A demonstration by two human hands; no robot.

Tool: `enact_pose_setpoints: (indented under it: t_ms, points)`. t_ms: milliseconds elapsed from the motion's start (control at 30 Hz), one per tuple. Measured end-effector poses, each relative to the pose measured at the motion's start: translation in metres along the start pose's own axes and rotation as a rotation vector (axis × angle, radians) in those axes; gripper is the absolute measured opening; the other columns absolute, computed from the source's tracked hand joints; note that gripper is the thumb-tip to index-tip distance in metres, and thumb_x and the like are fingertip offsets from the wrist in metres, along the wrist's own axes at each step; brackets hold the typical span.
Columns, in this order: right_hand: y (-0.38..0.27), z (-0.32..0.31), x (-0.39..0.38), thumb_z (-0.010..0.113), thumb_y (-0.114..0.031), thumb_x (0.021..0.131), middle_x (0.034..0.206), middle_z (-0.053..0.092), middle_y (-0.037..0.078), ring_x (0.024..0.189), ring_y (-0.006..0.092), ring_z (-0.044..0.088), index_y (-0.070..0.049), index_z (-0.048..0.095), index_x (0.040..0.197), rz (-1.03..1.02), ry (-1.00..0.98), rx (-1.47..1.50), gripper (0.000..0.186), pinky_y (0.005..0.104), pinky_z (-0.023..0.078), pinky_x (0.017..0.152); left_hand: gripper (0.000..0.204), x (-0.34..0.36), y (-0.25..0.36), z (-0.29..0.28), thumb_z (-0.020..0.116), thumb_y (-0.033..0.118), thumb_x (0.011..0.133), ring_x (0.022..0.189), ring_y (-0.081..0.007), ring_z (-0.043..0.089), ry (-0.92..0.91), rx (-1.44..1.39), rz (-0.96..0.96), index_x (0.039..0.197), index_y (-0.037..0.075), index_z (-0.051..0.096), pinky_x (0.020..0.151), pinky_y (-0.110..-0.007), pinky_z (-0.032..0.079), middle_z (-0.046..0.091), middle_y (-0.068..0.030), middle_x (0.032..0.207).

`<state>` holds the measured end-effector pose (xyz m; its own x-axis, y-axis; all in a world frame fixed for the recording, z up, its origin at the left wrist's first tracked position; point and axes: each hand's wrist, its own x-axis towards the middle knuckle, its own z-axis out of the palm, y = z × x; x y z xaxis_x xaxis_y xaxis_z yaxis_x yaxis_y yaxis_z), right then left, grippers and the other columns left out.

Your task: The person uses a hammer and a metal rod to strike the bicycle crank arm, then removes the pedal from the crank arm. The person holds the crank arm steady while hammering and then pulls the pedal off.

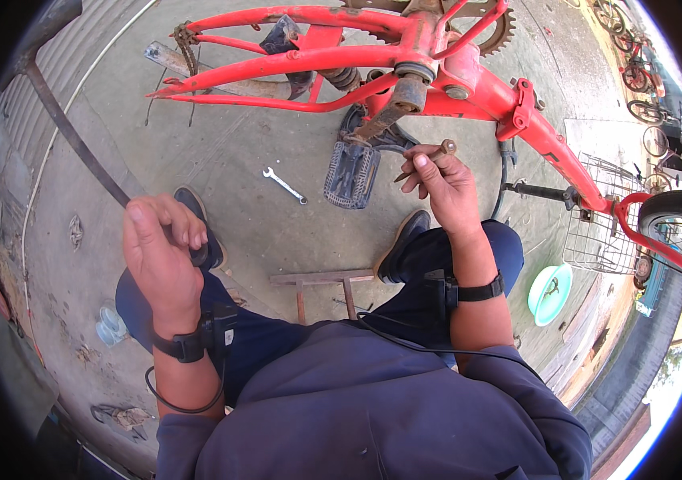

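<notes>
My left hand (163, 244) is closed round the handle of a long-handled hammer (77, 132), whose dark head is raised at the upper left. Between the thumb and fingers of my right hand (449, 192) is a short rusty metal punch (437, 154). Its blunt end points up to the right and its thin tip down to the left. Just left of that hand hangs a black pedal (351, 174) on a rusty crank arm (389, 117). The crank joins a red bicycle frame (277, 62) lying across the far side, with a toothed chainring (497, 32) at the top.
A combination wrench (285, 186) lies on the concrete between my feet. Near my knees is a small wooden stool (321, 277). To the right stand a pale green basin (550, 282) and a wire basket (597, 224). A wooden board (237, 90) lies under the frame's left end.
</notes>
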<state>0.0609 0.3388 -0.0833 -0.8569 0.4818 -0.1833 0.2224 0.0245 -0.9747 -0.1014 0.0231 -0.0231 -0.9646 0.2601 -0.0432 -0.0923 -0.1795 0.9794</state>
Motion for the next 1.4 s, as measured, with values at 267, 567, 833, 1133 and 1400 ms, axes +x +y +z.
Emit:
enact_pose_setpoints:
  t_ms: [267, 567, 833, 1133, 1400]
  points:
    - [-0.0002, 0.0010, 0.0009, 0.060, -0.023, 0.107, 0.104, 0.073, 0.007, 0.074, 0.0113, 0.070, -0.001, 0.070, 0.112, -0.002, 0.004, -0.008, 0.024, 0.0223, 0.046, 0.059, 0.041, -0.0001, 0.0005, 0.0007, 0.035, 0.038, 0.114, 0.059, -0.0145, 0.043, 0.008, 0.017, -0.007, 0.086, 0.008, 0.041, 0.058, -0.030, 0.041, 0.042, -0.0044, 0.067]
    - [-0.0011, 0.0021, 0.0007, 0.060, -0.023, 0.107, 0.099, 0.074, 0.007, 0.072, 0.0108, 0.070, 0.000, 0.071, 0.113, 0.004, 0.004, -0.017, 0.026, 0.0219, 0.046, 0.058, 0.042, -0.0001, 0.0012, 0.0006, 0.036, 0.039, 0.114, 0.059, -0.0145, 0.043, 0.002, 0.016, -0.004, 0.085, 0.008, 0.040, 0.058, -0.030, 0.041, 0.042, -0.0044, 0.068]
    - [-0.0046, 0.0052, 0.0007, 0.064, -0.019, 0.105, 0.093, 0.069, 0.005, 0.071, 0.0105, 0.066, 0.000, 0.071, 0.112, 0.025, 0.016, 0.021, 0.022, 0.0220, 0.045, 0.058, 0.042, 0.0001, 0.0012, 0.0000, 0.036, 0.039, 0.114, 0.060, -0.0146, 0.043, -0.010, 0.008, -0.003, 0.086, 0.008, 0.040, 0.058, -0.030, 0.041, 0.042, -0.0046, 0.068]
    - [-0.0073, 0.0067, 0.0008, 0.063, -0.014, 0.104, 0.094, 0.068, 0.008, 0.072, 0.0121, 0.064, 0.004, 0.070, 0.111, 0.013, 0.008, 0.027, 0.020, 0.0249, 0.051, 0.066, 0.042, 0.0003, 0.0001, -0.0007, 0.034, 0.038, 0.114, 0.059, -0.0145, 0.042, -0.006, -0.004, 0.002, 0.086, 0.009, 0.040, 0.058, -0.030, 0.041, 0.041, -0.0045, 0.068]
    - [-0.0007, 0.0046, 0.0022, 0.062, -0.024, 0.106, 0.098, 0.073, 0.006, 0.073, 0.0104, 0.069, -0.001, 0.071, 0.115, -0.060, -0.025, -0.025, 0.026, 0.0215, 0.044, 0.057, 0.041, -0.0001, 0.0011, 0.0000, 0.034, 0.038, 0.114, 0.059, -0.0144, 0.042, -0.018, 0.022, 0.012, 0.086, 0.009, 0.039, 0.058, -0.030, 0.041, 0.041, -0.0044, 0.068]
